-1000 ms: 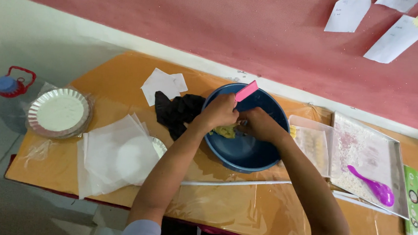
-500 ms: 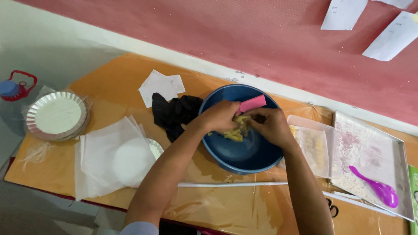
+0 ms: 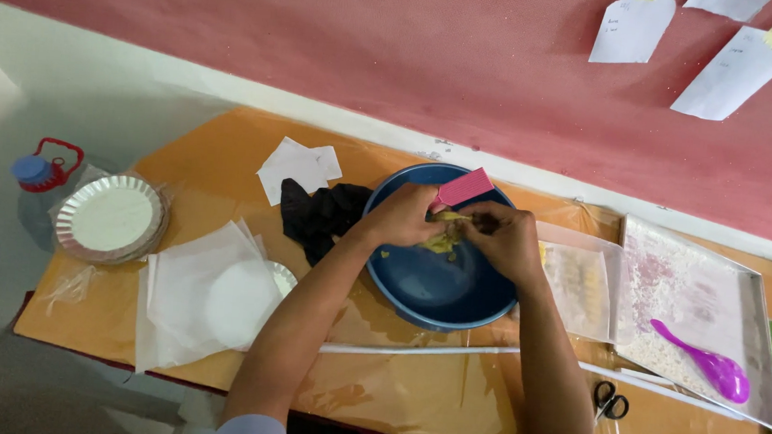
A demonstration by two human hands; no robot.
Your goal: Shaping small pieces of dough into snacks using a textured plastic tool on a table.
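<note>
Red wall (image 3: 326,47) is filling the far side, with paper notes (image 3: 733,70) taped at the upper right, and below it I am looking down on an orange table (image 3: 226,154) wrapped in clear film. Right of centre a metal tray (image 3: 747,300) is lying with a purple spoon (image 3: 705,362) on it. At mid-table a blue bowl (image 3: 435,294) is sitting, and both hands are working over it. Left of the bowl I am seeing a stack of white paper sheets (image 3: 181,307), foil plates (image 3: 110,218), a black cloth (image 3: 317,216) and, off the table's left edge, a bottle with a red cap (image 3: 39,171). Scissors (image 3: 610,402) are lying near the front edge on the right.

My left hand (image 3: 400,216) is clenching a pink scraper (image 3: 464,187), and my right hand (image 3: 503,240) is pinching the yellow dough (image 3: 442,243) between the two, inside the bowl toward its far rim. To my mind, keeping the work low over the bowl would be catching any crumbs. Open room is lying along the near edge; the right side is crowded.
</note>
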